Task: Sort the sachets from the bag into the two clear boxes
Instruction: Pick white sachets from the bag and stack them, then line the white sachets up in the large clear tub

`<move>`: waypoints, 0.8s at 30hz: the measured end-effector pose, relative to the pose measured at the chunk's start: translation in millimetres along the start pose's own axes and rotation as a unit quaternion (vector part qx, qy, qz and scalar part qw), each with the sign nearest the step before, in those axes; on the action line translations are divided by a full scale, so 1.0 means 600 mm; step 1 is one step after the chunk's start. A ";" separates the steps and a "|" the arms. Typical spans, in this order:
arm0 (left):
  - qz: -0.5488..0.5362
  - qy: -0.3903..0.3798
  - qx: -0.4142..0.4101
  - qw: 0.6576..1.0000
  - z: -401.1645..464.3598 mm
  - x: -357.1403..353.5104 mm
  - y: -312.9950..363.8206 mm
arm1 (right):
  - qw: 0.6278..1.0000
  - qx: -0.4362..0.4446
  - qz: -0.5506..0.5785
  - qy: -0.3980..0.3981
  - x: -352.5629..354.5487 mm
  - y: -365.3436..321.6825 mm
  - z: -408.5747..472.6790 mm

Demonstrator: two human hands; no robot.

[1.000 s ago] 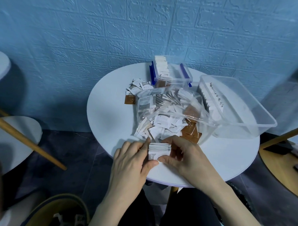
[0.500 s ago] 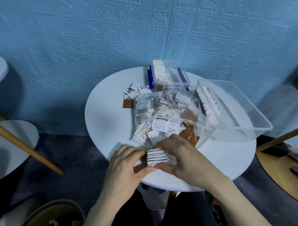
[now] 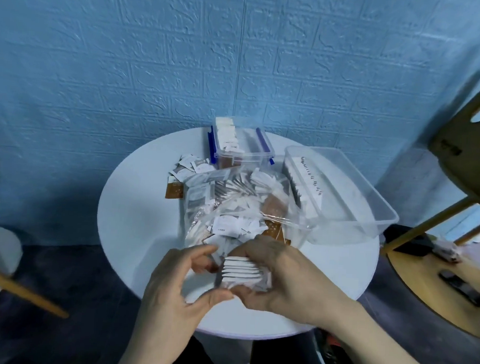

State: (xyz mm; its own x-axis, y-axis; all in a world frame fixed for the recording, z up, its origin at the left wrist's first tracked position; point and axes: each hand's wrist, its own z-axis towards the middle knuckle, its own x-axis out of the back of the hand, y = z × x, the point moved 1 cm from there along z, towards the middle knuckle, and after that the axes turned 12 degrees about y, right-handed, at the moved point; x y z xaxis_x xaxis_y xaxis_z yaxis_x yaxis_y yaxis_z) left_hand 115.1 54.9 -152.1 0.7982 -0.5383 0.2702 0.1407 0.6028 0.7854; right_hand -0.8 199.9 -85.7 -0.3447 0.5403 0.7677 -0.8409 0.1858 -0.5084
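Your right hand [image 3: 281, 277] holds a small stack of white sachets [image 3: 242, 270] just above the near edge of the table [image 3: 139, 205], directly in front of the bag [image 3: 237, 209]. The right grip is curled around the stack, with the thumb under it and the fingers over the far side. Your left hand [image 3: 179, 283] has a spread grip; the thumb tip touches the lower corner of the stack, while the forefinger is lifted and I cannot tell if it touches anything.

I think the stack is the weak point now. The sachets are fanned, not square, so if the right grip loosens while you carry them, some can slide out and fall on the table or over its edge. White and brown sachets also lie mixed in the bag, so a wrong one can hide in the stack and go to the wrong box.

The clear bag is open and lies in the middle of the table, full of loose white and brown sachets. The small box [image 3: 240, 151] with blue clips stands behind it and has a row of white sachets standing on edge. The large box [image 3: 343, 192] at the right has one row of sachets along its left wall; the rest looks bare. Some loose sachets [image 3: 190, 166] lie on the table left of the small box
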 end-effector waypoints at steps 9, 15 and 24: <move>0.135 -0.055 -0.242 0.959 0.051 -0.155 0.087 | 0.982 -0.119 -0.022 0.143 0.207 0.115 -0.011; 0.254 -0.123 -0.300 0.911 0.077 -0.258 0.094 | 0.983 -0.139 -0.106 0.050 0.228 0.237 0.034; 0.236 -0.105 -0.306 0.916 0.075 -0.284 0.065 | 0.973 -0.056 -0.185 -0.124 0.174 0.292 0.090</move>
State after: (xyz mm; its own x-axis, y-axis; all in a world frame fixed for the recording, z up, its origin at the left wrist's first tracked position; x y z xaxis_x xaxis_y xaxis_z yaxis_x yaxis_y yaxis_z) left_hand -41.6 143.8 -142.3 0.7328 -0.1953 0.6518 0.1623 0.9804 0.1114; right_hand -206.9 244.9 -73.5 -0.1291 0.2079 0.9696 -0.8809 0.4249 -0.2084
